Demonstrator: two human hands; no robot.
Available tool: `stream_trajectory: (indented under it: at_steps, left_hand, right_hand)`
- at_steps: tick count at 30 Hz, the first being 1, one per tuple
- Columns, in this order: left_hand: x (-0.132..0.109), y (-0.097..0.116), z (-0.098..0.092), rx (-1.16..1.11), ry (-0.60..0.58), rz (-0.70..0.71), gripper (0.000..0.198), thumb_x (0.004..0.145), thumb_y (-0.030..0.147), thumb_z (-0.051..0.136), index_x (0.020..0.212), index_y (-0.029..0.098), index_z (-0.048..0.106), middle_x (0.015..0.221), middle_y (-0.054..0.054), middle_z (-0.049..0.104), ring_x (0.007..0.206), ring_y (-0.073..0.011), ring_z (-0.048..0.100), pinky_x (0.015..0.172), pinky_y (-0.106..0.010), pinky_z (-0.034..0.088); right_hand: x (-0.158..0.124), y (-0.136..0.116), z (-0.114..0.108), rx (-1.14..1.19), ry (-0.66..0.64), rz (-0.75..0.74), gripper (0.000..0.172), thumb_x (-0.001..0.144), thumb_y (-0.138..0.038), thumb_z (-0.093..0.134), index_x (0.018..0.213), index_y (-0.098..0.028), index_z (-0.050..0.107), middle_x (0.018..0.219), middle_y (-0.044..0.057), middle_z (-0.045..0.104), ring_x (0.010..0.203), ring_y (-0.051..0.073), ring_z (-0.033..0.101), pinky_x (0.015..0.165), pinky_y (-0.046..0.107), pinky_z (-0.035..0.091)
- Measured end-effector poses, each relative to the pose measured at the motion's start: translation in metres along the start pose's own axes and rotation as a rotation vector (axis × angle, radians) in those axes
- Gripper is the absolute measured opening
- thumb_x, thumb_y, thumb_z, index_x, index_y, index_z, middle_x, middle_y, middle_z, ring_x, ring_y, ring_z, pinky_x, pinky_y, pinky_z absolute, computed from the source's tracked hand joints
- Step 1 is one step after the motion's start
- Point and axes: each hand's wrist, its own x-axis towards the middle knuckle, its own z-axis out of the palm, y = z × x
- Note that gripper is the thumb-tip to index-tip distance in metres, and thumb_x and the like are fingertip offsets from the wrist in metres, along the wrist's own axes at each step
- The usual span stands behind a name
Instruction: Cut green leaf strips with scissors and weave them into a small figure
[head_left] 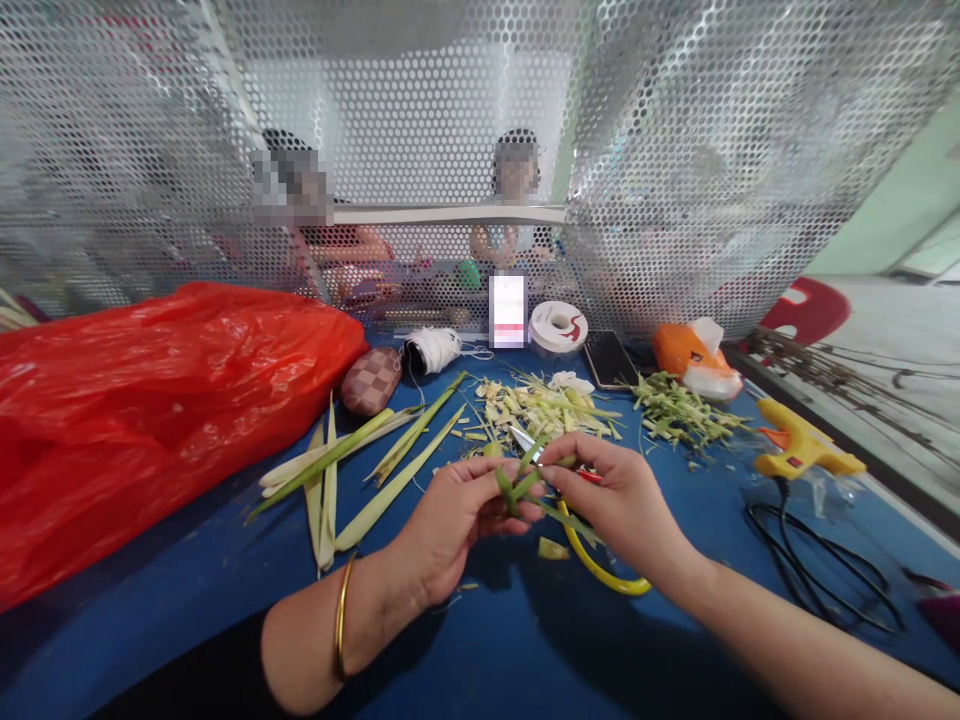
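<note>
Near the middle of the blue table, my left hand (480, 505) pinches a small folded piece of green leaf strips (516, 488), its ends sticking out several ways. My right hand (600, 485) meets it from the right, thumb and forefinger closed on a strip of the same green leaf piece. Beneath and behind my right hand lie scissors with a yellow handle (600, 572); their blade (523, 438) points away to the left, and part of them is hidden by my hand. A small leaf scrap (553, 549) rests just below my hands.
Long leaf strips (390, 450) and a red plastic bag (165, 420) lie left. Behind my hands are leaf trimmings (547, 405), white thread (435, 348), a ribbon roll (559, 327) and a phone (610, 359). A yellow glue gun (806, 445) with a black cord sits right.
</note>
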Motion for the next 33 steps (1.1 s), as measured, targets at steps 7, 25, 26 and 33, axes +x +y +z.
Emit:
stream_trajectory:
  at_steps: [7, 25, 26, 33]
  left_hand:
    - [0.001, 0.0, -0.002, -0.052, -0.04, -0.042, 0.013, 0.081, 0.021, 0.068, 0.088, 0.011, 0.072, 0.086, -0.009, 0.073, 0.066, -0.0125, 0.067, 0.057, -0.019, 0.054]
    - [0.002, 0.007, -0.005, -0.068, 0.011, -0.037, 0.009, 0.075, 0.019, 0.068, 0.076, 0.012, 0.073, 0.067, -0.004, 0.067, 0.06, -0.0111, 0.061, 0.055, -0.02, 0.05]
    - [0.001, 0.007, -0.004, -0.04, 0.018, -0.028, 0.01, 0.075, 0.021, 0.069, 0.076, 0.012, 0.072, 0.066, -0.003, 0.066, 0.059, -0.0111, 0.06, 0.055, -0.02, 0.049]
    - [-0.002, 0.004, 0.001, 0.151, 0.038, 0.033, 0.021, 0.071, 0.032, 0.075, 0.075, 0.012, 0.074, 0.067, -0.005, 0.068, 0.06, -0.0134, 0.062, 0.057, -0.023, 0.048]
  right_hand:
    - [0.004, 0.006, 0.001, 0.22, -0.171, 0.221, 0.011, 0.077, -0.028, 0.064, 0.078, -0.017, 0.064, 0.068, 0.0, 0.067, 0.061, 0.014, 0.06, 0.056, 0.026, 0.047]
    - [0.004, 0.01, -0.012, -0.647, 0.011, -0.951, 0.018, 0.093, -0.017, 0.052, 0.105, -0.021, 0.065, 0.103, 0.007, 0.07, 0.097, 0.02, 0.064, 0.088, 0.037, 0.045]
    - [0.003, 0.01, -0.013, -0.626, -0.002, -0.968, 0.019, 0.093, -0.016, 0.051, 0.104, -0.022, 0.065, 0.102, 0.006, 0.071, 0.098, 0.02, 0.064, 0.089, 0.038, 0.045]
    - [0.0, 0.004, -0.005, -0.419, -0.012, -0.789, 0.016, 0.088, -0.012, 0.056, 0.093, -0.023, 0.067, 0.093, 0.004, 0.071, 0.093, 0.02, 0.062, 0.084, 0.039, 0.044]
